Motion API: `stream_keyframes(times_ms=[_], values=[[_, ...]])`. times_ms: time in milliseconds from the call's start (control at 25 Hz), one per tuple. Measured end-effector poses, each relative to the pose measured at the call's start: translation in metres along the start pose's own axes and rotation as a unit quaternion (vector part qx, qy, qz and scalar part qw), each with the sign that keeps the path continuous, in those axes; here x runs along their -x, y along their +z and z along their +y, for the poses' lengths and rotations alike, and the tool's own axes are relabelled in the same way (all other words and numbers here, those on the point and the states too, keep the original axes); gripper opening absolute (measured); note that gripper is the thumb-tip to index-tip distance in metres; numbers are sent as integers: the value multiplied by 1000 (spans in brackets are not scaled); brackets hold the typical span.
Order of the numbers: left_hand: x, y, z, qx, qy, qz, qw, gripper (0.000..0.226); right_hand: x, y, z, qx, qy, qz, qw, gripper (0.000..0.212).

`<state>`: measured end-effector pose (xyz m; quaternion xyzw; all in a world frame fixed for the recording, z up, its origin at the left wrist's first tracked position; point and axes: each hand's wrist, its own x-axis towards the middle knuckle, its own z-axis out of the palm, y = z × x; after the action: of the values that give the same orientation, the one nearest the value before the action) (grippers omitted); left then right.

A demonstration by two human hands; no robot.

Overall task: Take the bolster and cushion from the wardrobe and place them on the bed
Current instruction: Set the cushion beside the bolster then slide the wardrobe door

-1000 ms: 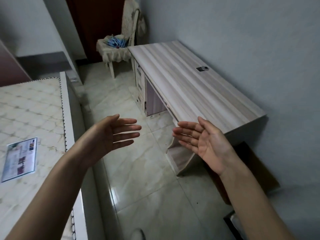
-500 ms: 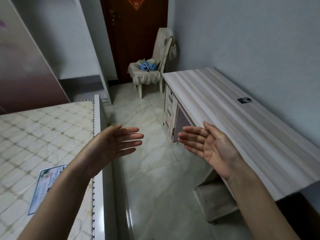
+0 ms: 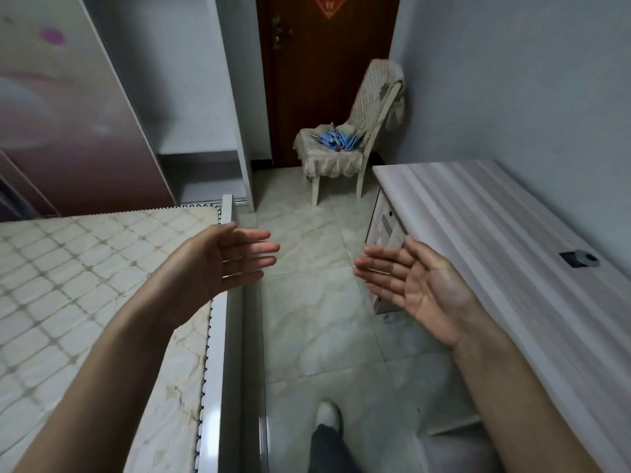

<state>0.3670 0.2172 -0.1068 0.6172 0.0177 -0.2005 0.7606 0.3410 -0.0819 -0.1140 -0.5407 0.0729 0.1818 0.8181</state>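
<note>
The bed (image 3: 85, 274) with a bare quilted mattress fills the left side. Behind it stands the wardrobe (image 3: 68, 124), its pink sliding door drawn left and an open white compartment (image 3: 201, 138) on its right with a shelf. No bolster or cushion shows in the visible part. My left hand (image 3: 225, 261) hovers over the bed's right edge, palm turned inward, fingers spread and empty. My right hand (image 3: 416, 285) is held out beside the desk, palm inward, fingers apart, holding nothing.
A wood-grain desk (image 3: 512, 240) runs along the right wall with a small grey object (image 3: 580, 259) on it. A cloth-covered chair (image 3: 345, 141) with a blue item stands before the brown door (image 3: 324, 63). A tiled aisle (image 3: 307, 319) lies between bed and desk.
The view has lifted and turned left, so the wardrobe and door have come into sight and the desk slid right. Both hands stay open, palms facing each other.
</note>
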Motion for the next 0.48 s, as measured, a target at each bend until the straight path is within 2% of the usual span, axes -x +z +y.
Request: stream_keyframes(times_ms=[280, 480], values=[[-117, -45, 64, -3, 12, 62, 998, 43, -161, 4, -66, 3, 25, -31, 999, 52], [-180, -78, 93, 22, 11, 76, 997, 52, -251, 15, -102, 2, 40, -29, 999, 50]])
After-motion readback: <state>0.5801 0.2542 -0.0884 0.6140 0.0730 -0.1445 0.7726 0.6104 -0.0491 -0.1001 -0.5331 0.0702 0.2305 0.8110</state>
